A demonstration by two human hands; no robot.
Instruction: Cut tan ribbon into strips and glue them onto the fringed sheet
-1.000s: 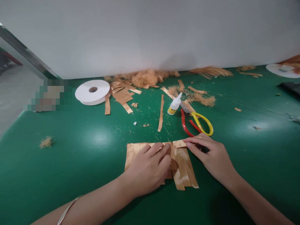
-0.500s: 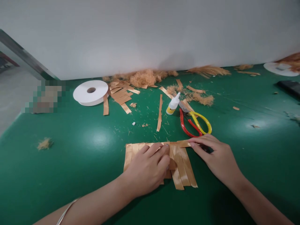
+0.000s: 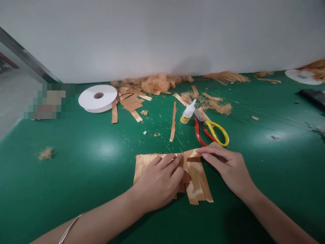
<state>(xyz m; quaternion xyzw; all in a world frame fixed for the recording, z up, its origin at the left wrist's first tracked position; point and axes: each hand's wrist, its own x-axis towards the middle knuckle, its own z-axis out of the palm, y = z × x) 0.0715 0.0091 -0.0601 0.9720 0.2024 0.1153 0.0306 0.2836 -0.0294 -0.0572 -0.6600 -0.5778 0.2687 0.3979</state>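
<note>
A panel of overlapping shiny tan ribbon strips (image 3: 199,183) lies flat on the green table, with several strip ends fanned toward me at its right. My left hand (image 3: 162,179) rests over the panel's middle, fingers bent and pressed together onto the strips; its fingertips are partly hidden. Between thumb and forefinger, my right hand (image 3: 225,162) pinches the end of a ribbon strip (image 3: 191,154) running along the panel's top right edge. That end is lifted slightly off the panel. Scissors (image 3: 212,130) with one red and one yellow handle lie just beyond my right hand.
A white glue bottle (image 3: 188,112) stands beside the scissors. Farther left are a white ribbon roll (image 3: 98,98) and a heap of cut strips (image 3: 130,101). Frizzy tan fibre (image 3: 157,83) lies along the wall. A dark flat object (image 3: 313,99) sits at the right.
My right hand has moved slightly left and up, bringing the pinched ribbon end closer to the panel and raising it. My left hand stays in place.
</note>
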